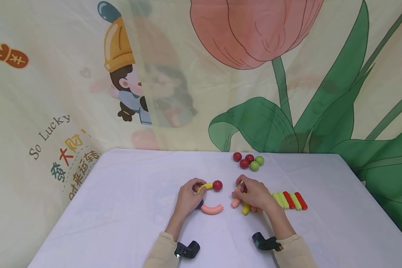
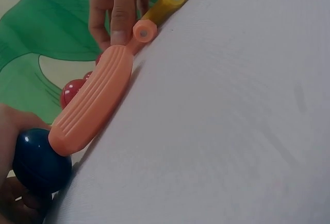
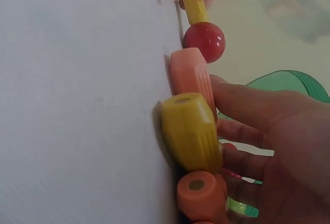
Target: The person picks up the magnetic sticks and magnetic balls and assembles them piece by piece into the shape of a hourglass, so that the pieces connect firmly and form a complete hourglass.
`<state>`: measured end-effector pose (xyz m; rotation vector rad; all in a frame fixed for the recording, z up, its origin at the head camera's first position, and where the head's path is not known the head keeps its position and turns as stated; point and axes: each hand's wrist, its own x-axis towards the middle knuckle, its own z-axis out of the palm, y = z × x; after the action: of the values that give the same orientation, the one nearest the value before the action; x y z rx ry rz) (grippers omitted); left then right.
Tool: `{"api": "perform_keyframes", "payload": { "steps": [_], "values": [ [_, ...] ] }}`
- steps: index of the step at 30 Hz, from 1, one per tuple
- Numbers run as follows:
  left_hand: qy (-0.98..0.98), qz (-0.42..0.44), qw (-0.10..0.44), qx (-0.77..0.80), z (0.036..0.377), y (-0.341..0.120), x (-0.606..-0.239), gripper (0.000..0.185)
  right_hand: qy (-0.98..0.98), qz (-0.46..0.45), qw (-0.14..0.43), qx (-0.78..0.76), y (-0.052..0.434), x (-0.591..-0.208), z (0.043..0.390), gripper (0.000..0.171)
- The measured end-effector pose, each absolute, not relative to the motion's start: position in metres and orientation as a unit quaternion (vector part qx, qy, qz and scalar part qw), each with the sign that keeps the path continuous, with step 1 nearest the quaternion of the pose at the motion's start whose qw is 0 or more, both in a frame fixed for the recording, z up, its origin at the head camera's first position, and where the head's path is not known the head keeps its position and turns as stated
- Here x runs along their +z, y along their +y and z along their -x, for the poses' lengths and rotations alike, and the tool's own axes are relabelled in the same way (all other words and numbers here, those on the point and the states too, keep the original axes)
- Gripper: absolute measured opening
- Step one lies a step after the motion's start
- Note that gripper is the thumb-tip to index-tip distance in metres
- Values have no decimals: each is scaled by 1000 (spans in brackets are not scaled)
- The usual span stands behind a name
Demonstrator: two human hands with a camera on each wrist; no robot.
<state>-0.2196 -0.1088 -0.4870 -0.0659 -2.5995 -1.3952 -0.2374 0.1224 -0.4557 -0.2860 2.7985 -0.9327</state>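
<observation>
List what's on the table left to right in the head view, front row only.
left hand with yellow curved piece → red ball → right hand → row of green and red sticks.

On the worktop (image 1: 127, 208), my left hand (image 1: 187, 199) lies left of my right hand (image 1: 254, 194). A curved piece (image 1: 212, 209) lies between them, nearer me, just right of my left hand. A ball (image 1: 217, 185) sits behind that piece. A row of sticks (image 1: 289, 200) lies right of my right hand. A cluster of balls (image 1: 248, 161) sits behind everything, near the worktop's far edge.
</observation>
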Motion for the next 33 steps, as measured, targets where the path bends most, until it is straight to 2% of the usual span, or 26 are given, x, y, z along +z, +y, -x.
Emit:
{"api": "perform_keyframes", "payload": {
  "steps": [19, 33],
  "values": [
    [-877, 15, 99, -470, 222, -110, -491, 14, 946, 94, 70, -303, 116, -460, 238, 25],
    [-878, 54, 100, -466, 223, -112, -494, 16, 938, 91, 56, -331, 111, -463, 238, 18]
  ]
}}
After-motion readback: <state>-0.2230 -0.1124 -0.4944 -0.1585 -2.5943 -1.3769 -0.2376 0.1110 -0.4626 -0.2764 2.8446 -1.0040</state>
